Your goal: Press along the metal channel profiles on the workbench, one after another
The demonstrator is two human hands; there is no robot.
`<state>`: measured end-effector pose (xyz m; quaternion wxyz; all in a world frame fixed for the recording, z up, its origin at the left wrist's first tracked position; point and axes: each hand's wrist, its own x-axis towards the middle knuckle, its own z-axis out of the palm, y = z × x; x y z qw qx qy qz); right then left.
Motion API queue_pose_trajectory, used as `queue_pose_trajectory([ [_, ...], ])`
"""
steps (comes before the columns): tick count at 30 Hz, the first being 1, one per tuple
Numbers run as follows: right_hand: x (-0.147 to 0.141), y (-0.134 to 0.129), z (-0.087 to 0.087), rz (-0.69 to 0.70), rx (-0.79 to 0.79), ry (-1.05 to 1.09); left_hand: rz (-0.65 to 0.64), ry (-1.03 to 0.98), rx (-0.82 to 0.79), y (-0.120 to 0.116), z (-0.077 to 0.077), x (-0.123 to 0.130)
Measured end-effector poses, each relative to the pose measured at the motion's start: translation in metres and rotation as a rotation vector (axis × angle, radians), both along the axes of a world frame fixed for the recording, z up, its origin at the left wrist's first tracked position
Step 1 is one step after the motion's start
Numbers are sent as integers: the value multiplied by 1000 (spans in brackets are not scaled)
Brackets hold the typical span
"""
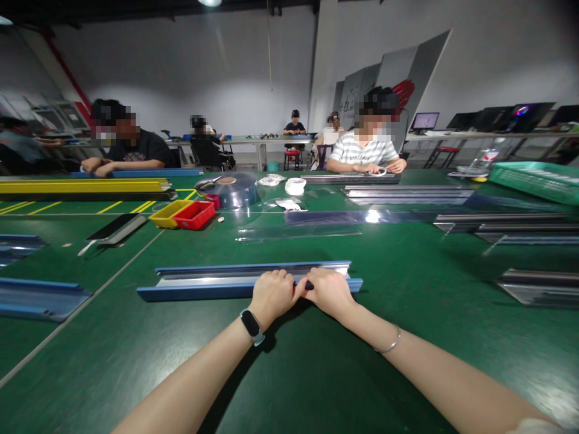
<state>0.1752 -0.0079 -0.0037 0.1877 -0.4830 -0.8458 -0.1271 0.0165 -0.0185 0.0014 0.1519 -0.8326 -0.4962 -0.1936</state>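
A long blue channel profile (194, 293) with a shiny silvery inside lies crosswise on the green table in front of me. Around its right half, my left hand (274, 293) and my right hand (329, 292) sit side by side, both closed on it. The fingers curl over into the channel, so their tips are hidden. My thumbs meet at the near wall, where a small dark spot shows between them; I cannot make out what it is.
More blue profiles (40, 296) lie at left, near a phone-like flat device (113, 230). Beyond are a yellow bin (168, 215), a red bin (195, 215) and a roll of clear film (237, 191). Dark profiles (538, 286) lie right. Two people work across the table.
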Motion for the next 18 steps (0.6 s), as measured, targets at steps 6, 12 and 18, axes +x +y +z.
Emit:
queue_pose_trajectory([
  [6,0,2,-2,57,-1,35,-6,-18,11,2,-2,0],
  [12,1,3,-5,64,-25,75,-47,-30,56,3,-3,-1],
  [18,0,2,-4,21,-64,48,-62,-48,60,4,-3,-1],
])
